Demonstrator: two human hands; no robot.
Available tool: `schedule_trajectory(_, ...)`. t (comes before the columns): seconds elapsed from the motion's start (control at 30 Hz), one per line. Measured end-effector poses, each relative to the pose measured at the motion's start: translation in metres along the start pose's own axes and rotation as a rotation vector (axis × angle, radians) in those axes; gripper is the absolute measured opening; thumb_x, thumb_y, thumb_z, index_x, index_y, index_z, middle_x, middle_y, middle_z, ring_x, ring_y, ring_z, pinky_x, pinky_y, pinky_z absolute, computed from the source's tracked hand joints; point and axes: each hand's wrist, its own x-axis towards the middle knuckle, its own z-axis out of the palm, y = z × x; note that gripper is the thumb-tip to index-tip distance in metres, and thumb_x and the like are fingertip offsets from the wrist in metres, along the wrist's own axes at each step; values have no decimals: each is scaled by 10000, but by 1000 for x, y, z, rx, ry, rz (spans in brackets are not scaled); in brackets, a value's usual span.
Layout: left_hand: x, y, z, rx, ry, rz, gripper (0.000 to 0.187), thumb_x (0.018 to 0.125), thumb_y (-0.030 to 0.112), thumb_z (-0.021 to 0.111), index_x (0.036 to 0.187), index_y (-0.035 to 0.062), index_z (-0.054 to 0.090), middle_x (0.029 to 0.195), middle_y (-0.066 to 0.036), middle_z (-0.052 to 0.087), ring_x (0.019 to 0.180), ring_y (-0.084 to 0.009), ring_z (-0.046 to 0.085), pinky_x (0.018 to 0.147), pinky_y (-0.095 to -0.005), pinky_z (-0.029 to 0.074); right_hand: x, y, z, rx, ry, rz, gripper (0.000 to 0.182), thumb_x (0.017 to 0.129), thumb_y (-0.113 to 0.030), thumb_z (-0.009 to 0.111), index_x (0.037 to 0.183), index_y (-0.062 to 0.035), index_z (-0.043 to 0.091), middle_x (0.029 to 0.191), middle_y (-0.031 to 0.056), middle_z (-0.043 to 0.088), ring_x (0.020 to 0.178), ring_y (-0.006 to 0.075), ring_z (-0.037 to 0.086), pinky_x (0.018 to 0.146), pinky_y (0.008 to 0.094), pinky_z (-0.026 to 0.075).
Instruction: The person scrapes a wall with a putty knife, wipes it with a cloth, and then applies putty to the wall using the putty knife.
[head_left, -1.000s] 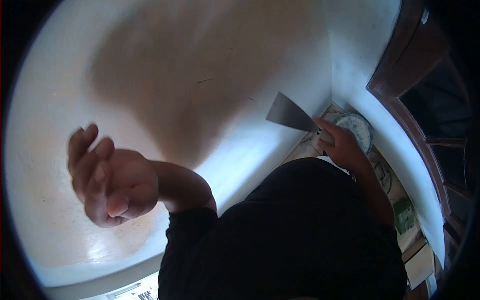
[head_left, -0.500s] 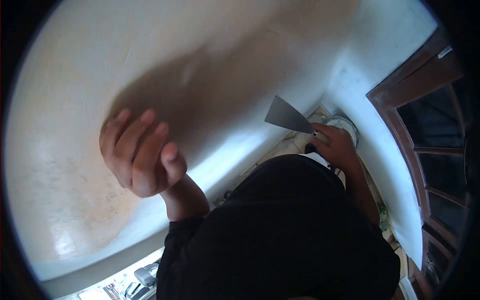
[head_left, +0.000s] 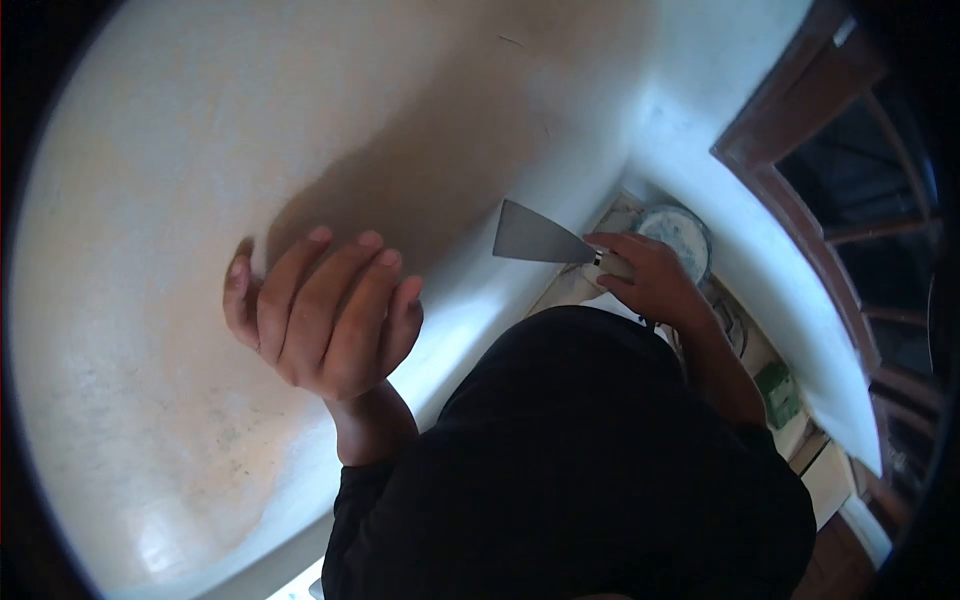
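My right hand [head_left: 655,278] grips a putty knife by its pale handle. The wide metal blade of the putty knife [head_left: 540,235] points left, overlapping the wall and the floor edge in this view. Raised in front of the wall [head_left: 160,300], my left hand [head_left: 325,315] has its fingers apart and loosely curled, with nothing showing in it. Its shadow falls on the wall just above. Smooth white and patchy tan areas cover the wall, with dark specks low on the left.
A round bucket [head_left: 682,238] with whitish residue stands in the corner beyond my right hand. A green object [head_left: 777,395] lies on the floor by my right forearm. At the right is a brown wooden frame [head_left: 800,220] with dark panes.
My view has turned a little, showing more of the bucket and the green object. The putty knife sits slightly further left, and my left hand's fingers have spread, with the little finger apart.
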Motion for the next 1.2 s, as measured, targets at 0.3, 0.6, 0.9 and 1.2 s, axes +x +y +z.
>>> schedule_trajectory(0.3,-12,-12,-9,-245,-32,74,241,980,374,585,855,196,688,863,11,726,922,-200,681,1094,-531,369,-59,-22,40,273,196,341,522,916,-143,626,1428,-154,524,1026,188,698,868,325,682,839,425,513)
schedule_trajectory(0.6,-18,24,56,-717,-242,-85,229,983,365,595,1037,164,690,964,-43,736,966,-268,673,970,-500,440,-55,3,42,570,280,331,565,970,-137,568,1513,-128,412,1219,238,634,1060,341,644,929,438,488)
schedule_trajectory(0.9,35,75,160,-431,-970,290,537,784,129,746,1300,253,663,1407,-62,603,1367,-337,498,1084,-602,365,25,-1,23,849,131,231,689,981,-120,532,1562,14,187,1472,333,409,1381,428,433,1162,486,344)
schedule_trajectory(1.2,35,78,176,-156,-1191,417,467,888,253,702,1337,358,627,1390,44,609,1370,-245,505,1205,-605,80,60,4,30,1171,-47,37,778,969,-116,519,1518,138,29,1440,420,362,1326,485,463,1131,504,392)
